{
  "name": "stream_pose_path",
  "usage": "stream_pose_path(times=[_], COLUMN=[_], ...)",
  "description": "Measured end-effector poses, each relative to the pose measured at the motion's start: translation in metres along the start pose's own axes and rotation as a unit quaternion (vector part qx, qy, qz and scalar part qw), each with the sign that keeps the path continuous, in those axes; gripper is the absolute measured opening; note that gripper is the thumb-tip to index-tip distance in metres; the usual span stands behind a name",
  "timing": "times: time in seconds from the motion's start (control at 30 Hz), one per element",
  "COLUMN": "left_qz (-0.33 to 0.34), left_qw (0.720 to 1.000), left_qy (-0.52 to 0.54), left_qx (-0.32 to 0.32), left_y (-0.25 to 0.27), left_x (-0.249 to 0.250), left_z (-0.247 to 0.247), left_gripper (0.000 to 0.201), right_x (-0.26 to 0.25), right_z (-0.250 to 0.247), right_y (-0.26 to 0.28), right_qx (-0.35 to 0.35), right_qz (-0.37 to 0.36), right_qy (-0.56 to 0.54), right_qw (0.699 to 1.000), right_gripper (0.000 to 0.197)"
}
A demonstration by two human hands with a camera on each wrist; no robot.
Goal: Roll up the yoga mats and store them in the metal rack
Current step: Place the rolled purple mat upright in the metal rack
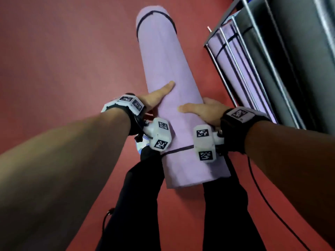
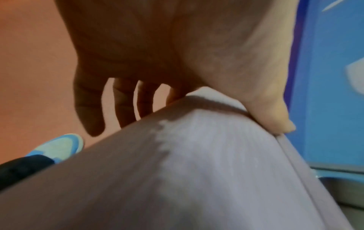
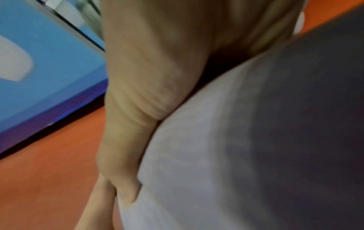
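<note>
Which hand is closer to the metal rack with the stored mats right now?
Right. The right hand grips the rolled purple mat on the side facing the metal rack; the left hand holds the mat's far side.

A red floor [image 1: 72,51] fills the room, evenly lit. A blue wall panel [image 2: 334,93] with pale shapes stands at its edge.
</note>
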State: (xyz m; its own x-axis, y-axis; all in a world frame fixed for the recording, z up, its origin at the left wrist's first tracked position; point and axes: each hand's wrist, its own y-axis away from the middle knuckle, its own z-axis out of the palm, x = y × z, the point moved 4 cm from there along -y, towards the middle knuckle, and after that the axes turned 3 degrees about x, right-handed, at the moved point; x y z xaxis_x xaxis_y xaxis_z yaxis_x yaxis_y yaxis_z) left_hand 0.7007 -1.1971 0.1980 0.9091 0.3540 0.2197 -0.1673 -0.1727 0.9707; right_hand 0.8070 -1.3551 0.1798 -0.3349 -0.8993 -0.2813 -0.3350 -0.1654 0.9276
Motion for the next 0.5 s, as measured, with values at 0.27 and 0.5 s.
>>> stream_pose_path(times=[0.27, 0.5], left_qz=[0.204, 0.268], left_qw=[0.970, 0.958], left_qy=[0.101, 0.093], left_qx=[0.083, -0.034], left_y=[0.132, 0.211], left_x=[0.126, 0.198], left_z=[-0.010, 0.093], left_gripper=[0.054, 0.105], right_x=[-0.106, -0.098], right_z=[-0.113, -0.243], right_y=[0.152, 0.217], right_qx=[0.071, 0.164], right_qz=[-0.167, -0.234], right_qy=[-0.095, -0.190], right_qw=[0.979, 0.939], right_gripper=[0.064, 0.079])
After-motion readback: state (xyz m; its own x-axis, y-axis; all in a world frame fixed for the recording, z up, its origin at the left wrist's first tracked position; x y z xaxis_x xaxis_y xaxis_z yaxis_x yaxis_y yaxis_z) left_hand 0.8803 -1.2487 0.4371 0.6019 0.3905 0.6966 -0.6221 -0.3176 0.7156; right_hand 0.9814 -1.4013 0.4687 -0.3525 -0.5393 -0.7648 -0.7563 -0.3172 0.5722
